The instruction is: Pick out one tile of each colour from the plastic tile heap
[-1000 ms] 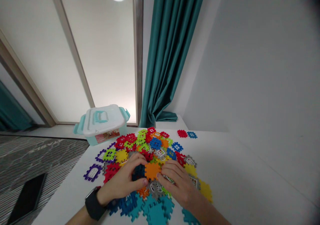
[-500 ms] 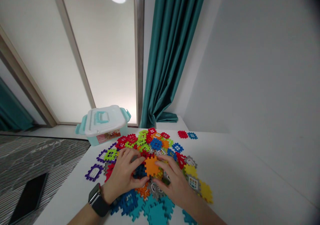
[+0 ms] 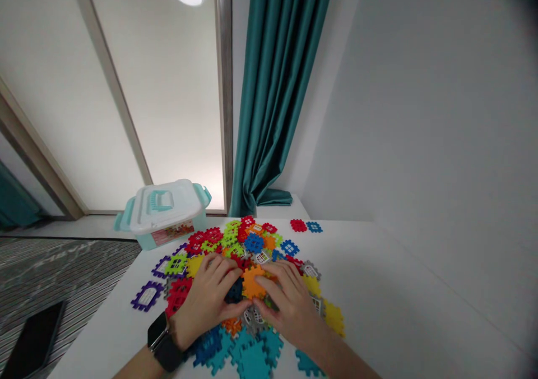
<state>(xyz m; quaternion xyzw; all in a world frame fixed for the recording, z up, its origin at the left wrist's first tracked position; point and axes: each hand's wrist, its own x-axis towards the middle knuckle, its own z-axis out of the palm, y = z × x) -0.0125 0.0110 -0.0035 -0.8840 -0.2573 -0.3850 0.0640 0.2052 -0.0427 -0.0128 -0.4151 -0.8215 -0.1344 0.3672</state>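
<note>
An orange square interlocking plastic tile (image 3: 253,282) with toothed edges is held up between my two hands, over the pile. My left hand (image 3: 212,289), with a black smartwatch (image 3: 159,334) on its wrist, curls its thumb and fingertips at the tile's left edge. A dark blue tile (image 3: 234,291) shows behind these fingers; whether it is joined to the orange one I cannot tell. From the right, my right hand (image 3: 290,297) pinches the orange tile, fingers over its edge and thumb below. Grey window-patterned tiles (image 3: 253,318) lie under the hands.
Turquoise tiles (image 3: 255,359) lie at the white table's (image 3: 378,312) near side, yellow ones (image 3: 334,316) to the right, a purple frame tile (image 3: 147,296) to the left. A lidded box (image 3: 168,211) stands at the back left. A black phone-like slab (image 3: 31,340) is lower left.
The view has shifted slightly, so the table and pile appear further left. Both hands keep hold of the orange tile, which looks a little more tilted; the right fingers reach further over it.
</note>
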